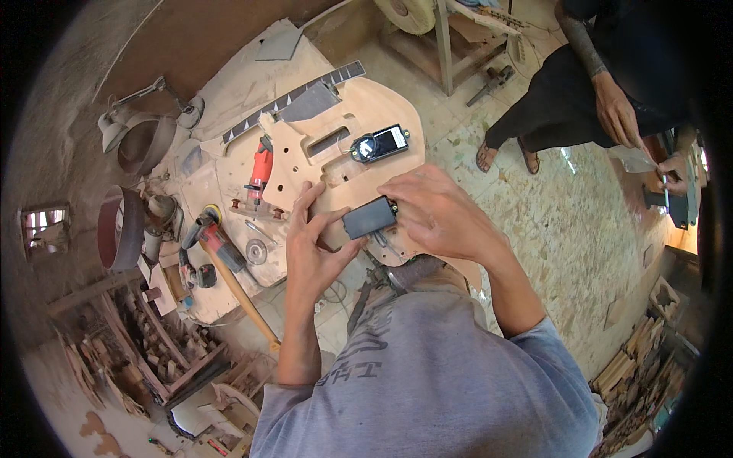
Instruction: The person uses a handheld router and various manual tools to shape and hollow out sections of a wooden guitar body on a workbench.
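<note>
My left hand (313,244) has its thumb and index finger on the left end of a black rectangular box (369,217), its other fingers resting on a pale wooden guitar body (397,114). My right hand (431,214) grips the box's right end. Thin wires hang below the box. Higher on the body, beside the carved cavities, lies a black oval-ended device with a small screen (380,143). A fretted neck (252,122) lies along the body's upper left side. A red power tool (261,168) sits just left of the body.
A workbench (221,298) holds sanders (221,244), sanding belts (121,229), a lamp (114,130) and small tools. A co-worker in dark clothes (550,99) stands at the right, hands at an object there. A wooden stand (447,53) is behind; wood pieces (626,366) pile at lower right.
</note>
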Tool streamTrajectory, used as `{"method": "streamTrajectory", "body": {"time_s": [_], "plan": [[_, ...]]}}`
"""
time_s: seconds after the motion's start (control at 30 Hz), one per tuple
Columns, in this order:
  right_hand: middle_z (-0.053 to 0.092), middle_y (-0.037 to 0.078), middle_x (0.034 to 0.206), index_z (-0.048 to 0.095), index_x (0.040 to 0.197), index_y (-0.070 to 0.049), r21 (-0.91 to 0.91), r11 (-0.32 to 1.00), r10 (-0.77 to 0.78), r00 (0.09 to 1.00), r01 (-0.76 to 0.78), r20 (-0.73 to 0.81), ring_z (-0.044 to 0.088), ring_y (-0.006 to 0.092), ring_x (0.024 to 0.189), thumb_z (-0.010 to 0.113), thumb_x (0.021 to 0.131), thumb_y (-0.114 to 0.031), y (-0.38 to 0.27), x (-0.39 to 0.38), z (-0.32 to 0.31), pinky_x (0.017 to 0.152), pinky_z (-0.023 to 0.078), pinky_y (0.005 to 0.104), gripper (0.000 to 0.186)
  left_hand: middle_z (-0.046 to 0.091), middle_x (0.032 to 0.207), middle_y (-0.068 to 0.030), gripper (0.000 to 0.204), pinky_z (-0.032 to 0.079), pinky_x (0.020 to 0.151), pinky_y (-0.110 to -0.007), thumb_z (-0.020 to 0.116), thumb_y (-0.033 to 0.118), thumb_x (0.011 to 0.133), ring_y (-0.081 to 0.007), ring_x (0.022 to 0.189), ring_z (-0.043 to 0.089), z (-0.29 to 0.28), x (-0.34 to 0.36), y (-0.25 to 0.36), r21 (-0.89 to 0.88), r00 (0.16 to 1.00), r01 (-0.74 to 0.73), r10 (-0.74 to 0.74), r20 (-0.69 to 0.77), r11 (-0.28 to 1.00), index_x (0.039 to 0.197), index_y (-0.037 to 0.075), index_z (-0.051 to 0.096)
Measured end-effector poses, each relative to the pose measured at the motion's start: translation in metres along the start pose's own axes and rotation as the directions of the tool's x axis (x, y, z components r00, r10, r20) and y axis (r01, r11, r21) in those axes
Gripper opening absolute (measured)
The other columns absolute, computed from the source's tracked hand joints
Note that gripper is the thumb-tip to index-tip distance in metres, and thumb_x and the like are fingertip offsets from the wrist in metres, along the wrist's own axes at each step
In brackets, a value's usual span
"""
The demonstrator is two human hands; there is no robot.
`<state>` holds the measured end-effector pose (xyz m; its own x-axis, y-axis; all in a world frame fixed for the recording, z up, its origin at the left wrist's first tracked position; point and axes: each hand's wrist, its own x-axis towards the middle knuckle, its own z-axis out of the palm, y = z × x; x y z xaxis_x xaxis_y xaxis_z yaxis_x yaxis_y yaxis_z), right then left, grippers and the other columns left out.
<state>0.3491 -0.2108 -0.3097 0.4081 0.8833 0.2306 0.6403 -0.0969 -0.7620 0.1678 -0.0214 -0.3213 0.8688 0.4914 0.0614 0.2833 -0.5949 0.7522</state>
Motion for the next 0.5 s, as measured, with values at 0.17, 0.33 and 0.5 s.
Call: {"method": "streamTrajectory", "body": {"time_s": [0.17, 0.33, 0.5], "plan": [[0.070, 0.014, 0.131, 0.071, 0.134, -0.003, -0.038, 0.999, 0.001, 0.995, 0.002, 0.098, 0.059, 0.0356, 0.126, 0.076, 0.085, -0.005, -0.008, 0.005, 0.016, 0.111, 0.047, 0.0430, 0.049, 0.053, 0.157, -0.0204, 0.052, 0.041, 0.123, -0.054, 0.098, 0.014, 0.064, -0.0410, 0.154, 0.042, 0.002, -0.004, 0.000, -0.037, 0.999, -0.008, 0.006, -0.049, 0.999, 0.113, 0.008, 0.081], [0.070, 0.015, 0.129, 0.070, 0.135, -0.002, -0.028, 0.999, 0.025, 0.991, -0.022, 0.129, 0.064, 0.0360, 0.120, 0.079, 0.085, -0.008, -0.016, 0.008, 0.010, 0.106, 0.051, 0.0417, 0.051, 0.053, 0.157, -0.0211, 0.053, 0.044, 0.121, -0.048, 0.094, 0.014, 0.071, -0.0387, 0.150, 0.047, -0.001, -0.012, -0.012, -0.082, 0.987, -0.114, 0.104, -0.122, 0.990, 0.121, 0.007, 0.078], [0.070, 0.015, 0.131, 0.070, 0.136, -0.005, -0.050, 0.997, 0.059, 0.997, -0.061, -0.038, 0.069, 0.0312, 0.117, 0.081, 0.082, -0.010, -0.018, -0.022, -0.011, 0.103, 0.052, 0.0378, 0.055, 0.060, 0.148, -0.0207, 0.042, 0.047, 0.116, -0.045, 0.084, 0.009, 0.084, -0.0350, 0.137, 0.059, -0.018, -0.040, -0.056, -0.267, 0.918, -0.200, 0.085, -0.387, 0.943, 0.124, 0.003, 0.075]]}}
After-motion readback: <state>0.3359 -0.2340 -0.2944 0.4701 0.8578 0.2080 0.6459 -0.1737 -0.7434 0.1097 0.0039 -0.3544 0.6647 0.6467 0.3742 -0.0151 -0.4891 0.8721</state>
